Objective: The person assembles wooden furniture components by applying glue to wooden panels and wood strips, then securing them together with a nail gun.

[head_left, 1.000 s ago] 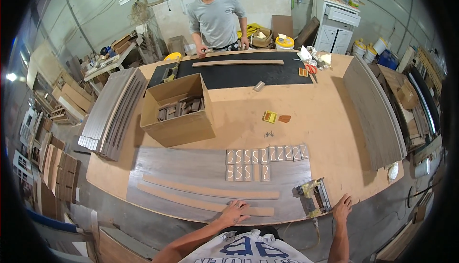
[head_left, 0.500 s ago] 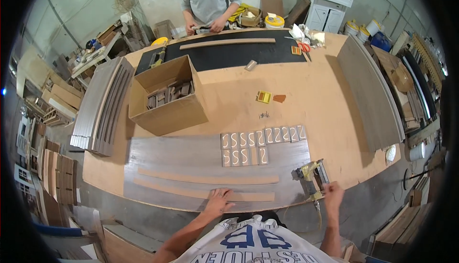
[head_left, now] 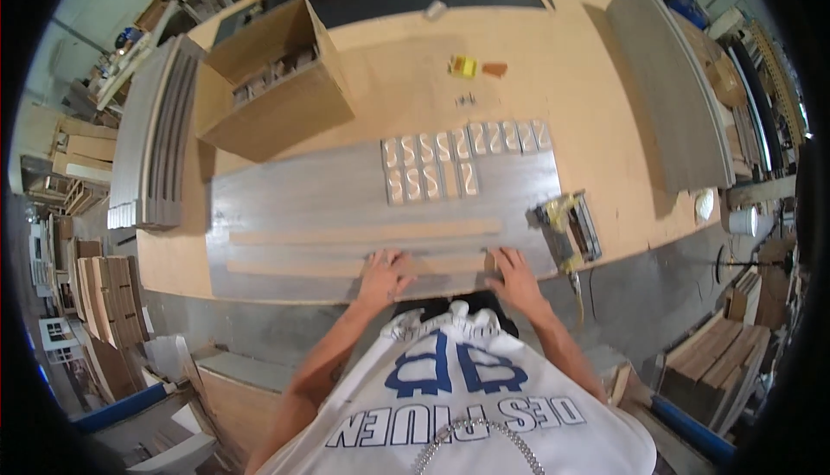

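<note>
Right, I have both hands flat on the near edge of the grey panel point(head_left: 346, 198) that lies on the bench point(head_left: 588, 86). The nearer wooden strip point(head_left: 346, 266) runs across just ahead of my fingers; my left hand point(head_left: 385, 272) rests with fingers spread, fingertips touching that strip, gripping nothing. My right hand point(head_left: 512, 274) lies palm down at the strip's right end, fingers splayed and pressing the panel, with nothing closed in it. A second, longer strip point(head_left: 363, 235) lies parallel just beyond the first. Past that, well ahead of my fingers, sit two rows of small carved tiles point(head_left: 458, 159). The yellow nail gun point(head_left: 566, 229) lies just right of my right hand, not touching it. A cardboard box point(head_left: 268, 86) stands far ahead to the left.
</note>
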The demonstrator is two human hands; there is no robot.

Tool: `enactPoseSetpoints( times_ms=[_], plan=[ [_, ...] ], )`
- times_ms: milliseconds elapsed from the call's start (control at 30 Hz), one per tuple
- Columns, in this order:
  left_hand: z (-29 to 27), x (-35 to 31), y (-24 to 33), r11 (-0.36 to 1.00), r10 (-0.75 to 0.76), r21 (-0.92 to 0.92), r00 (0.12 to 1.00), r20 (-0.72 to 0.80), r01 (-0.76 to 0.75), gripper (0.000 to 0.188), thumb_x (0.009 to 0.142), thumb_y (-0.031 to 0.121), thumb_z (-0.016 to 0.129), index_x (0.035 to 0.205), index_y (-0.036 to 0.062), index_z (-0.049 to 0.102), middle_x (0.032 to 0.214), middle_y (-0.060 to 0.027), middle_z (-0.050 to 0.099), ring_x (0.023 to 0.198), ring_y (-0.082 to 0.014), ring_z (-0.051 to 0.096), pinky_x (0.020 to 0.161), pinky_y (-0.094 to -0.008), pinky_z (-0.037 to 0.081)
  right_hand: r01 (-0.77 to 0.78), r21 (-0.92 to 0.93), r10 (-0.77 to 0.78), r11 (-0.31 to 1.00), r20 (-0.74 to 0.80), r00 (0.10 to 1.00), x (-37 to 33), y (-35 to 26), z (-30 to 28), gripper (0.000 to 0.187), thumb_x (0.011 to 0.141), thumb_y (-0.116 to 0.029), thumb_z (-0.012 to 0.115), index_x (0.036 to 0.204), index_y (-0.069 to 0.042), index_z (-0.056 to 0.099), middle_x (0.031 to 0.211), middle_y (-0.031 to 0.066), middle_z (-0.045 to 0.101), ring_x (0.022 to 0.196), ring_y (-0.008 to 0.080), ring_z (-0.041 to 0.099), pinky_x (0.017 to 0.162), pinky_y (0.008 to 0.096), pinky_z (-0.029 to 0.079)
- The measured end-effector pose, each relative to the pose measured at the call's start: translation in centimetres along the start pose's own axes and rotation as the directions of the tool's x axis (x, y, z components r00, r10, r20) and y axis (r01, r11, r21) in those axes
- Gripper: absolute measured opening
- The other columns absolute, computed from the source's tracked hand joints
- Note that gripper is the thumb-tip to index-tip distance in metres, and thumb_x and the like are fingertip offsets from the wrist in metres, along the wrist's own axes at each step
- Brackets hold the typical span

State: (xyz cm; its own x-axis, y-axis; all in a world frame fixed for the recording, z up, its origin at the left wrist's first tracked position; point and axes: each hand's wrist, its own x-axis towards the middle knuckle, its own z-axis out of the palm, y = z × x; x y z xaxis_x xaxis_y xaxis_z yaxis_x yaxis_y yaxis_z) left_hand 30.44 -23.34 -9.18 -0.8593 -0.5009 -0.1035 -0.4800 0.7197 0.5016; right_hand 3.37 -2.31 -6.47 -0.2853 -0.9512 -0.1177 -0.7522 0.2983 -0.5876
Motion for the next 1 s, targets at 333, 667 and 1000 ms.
enactPoseSetpoints(
  times_ms=[333, 667, 1000],
  plan=[
    [-2.5, 0.6, 2.3, 0.874, -0.322, -0.432, 0.931, -0.174, 0.222, 0.042, 0.082, 0.026, 0.079, 0.115, 0.0016, 0.07, 0.104, -0.0142, 0.065, 0.097, -0.0324, 0.064, 0.088, -0.0416, 0.051, -0.094, 0.246, 0.063, 0.965, 0.129, 0.99, 2.2, 0.5, -0.7, 0.049, 0.081, -0.014, 0.077, 0.127, -0.007, 0.061, 0.131, 0.0142, 0.057, 0.122, 0.0351, 0.055, 0.1, 0.0445, 0.048],
    [-1.3, 6.2, 4.6, 0.872, -0.263, -0.457, 0.956, -0.129, 0.178, 0.033, 0.087, 0.021, 0.074, 0.114, 0.0036, 0.07, 0.097, -0.0151, 0.07, 0.089, -0.0338, 0.068, 0.082, -0.0395, 0.054, 0.028, 0.066, -0.026, 0.997, -0.032, 0.999, 7.6, 3.1, -0.1, 0.082, 0.079, -0.014, 0.08, 0.149, -0.003, 0.038, 0.129, 0.0178, 0.06, 0.123, 0.0395, 0.051, 0.102, 0.0472, 0.045],
    [1.2, 8.4, 4.1, 0.993, 0.079, -0.08, 0.992, -0.101, -0.087, 0.053, 0.082, 0.022, 0.076, 0.131, 0.0048, 0.062, 0.127, -0.0122, 0.057, 0.124, -0.0319, 0.048, 0.107, -0.0476, 0.034, -0.099, 0.145, 0.129, 0.984, -0.219, 0.967, 16.0, 3.4, -0.1, 0.087, 0.08, -0.02, 0.084, 0.15, -0.003, 0.036, 0.124, 0.0223, 0.059, 0.119, 0.0414, 0.056, 0.099, 0.0469, 0.048]
  ],
)
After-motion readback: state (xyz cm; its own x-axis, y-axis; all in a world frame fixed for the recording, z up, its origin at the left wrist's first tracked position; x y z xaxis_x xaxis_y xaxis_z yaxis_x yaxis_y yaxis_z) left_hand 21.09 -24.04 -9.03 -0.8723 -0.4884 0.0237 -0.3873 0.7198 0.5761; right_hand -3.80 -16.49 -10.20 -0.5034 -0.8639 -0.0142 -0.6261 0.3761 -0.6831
